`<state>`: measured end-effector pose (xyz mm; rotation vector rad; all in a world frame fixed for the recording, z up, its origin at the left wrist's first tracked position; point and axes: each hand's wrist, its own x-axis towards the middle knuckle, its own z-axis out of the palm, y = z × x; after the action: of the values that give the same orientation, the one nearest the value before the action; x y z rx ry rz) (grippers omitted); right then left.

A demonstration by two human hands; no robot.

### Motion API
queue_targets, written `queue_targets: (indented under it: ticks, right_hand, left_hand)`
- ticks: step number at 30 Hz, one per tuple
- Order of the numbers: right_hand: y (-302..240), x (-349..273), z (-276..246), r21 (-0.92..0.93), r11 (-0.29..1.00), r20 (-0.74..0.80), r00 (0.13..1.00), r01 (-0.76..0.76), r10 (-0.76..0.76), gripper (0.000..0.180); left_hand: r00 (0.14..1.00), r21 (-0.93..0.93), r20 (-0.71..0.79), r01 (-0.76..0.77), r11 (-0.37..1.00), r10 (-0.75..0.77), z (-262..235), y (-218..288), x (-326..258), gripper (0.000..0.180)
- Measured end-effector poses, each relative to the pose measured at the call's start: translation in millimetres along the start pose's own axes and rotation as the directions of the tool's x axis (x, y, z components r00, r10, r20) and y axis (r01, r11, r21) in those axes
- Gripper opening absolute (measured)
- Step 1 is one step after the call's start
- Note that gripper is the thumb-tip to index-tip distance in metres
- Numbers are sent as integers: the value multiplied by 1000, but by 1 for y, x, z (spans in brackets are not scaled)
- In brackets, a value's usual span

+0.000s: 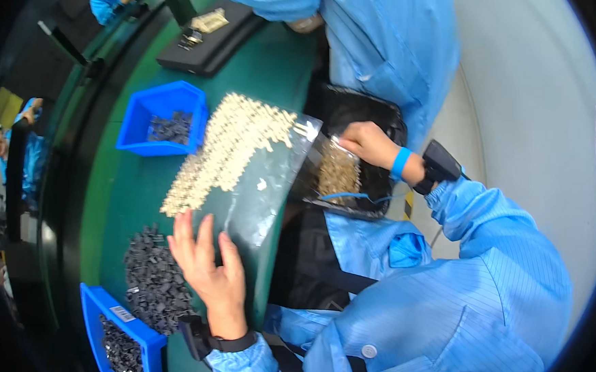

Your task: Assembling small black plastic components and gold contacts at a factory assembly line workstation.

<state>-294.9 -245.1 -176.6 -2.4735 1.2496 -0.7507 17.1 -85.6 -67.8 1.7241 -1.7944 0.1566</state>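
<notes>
My left hand rests with its fingers spread at the near edge of a clear plastic sheet or bag on the green table. Many small cream-coloured parts cover that sheet, its far end close to the table edge. My right hand pinches the top of a clear plastic bag filled with small brownish-gold parts. This bag hangs in or just over a black-lined bin beside the table. Beside my left fingers lies a pile of small black parts.
One blue bin holds dark parts; another blue bin with black parts stands at the near left. A dark flat device sits at the far end. A co-worker in a blue gown is beyond the black-lined bin.
</notes>
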Motion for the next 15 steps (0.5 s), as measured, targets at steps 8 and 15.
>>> queue_targets:
  ticks: [8, 15]
  right_hand:
    - [-45, 14, -48, -175, 975, -293, 939, 136, -183, 7]
    - [-97, 73, -76, 3, 918, -315, 871, 398, -377, 10]
  left_hand:
    - [986, 15, -166, -21, 1000, 23, -4, 4, -3, 20]
    - [999, -12, -13, -37, 999, 37, 0, 1, -3, 41]
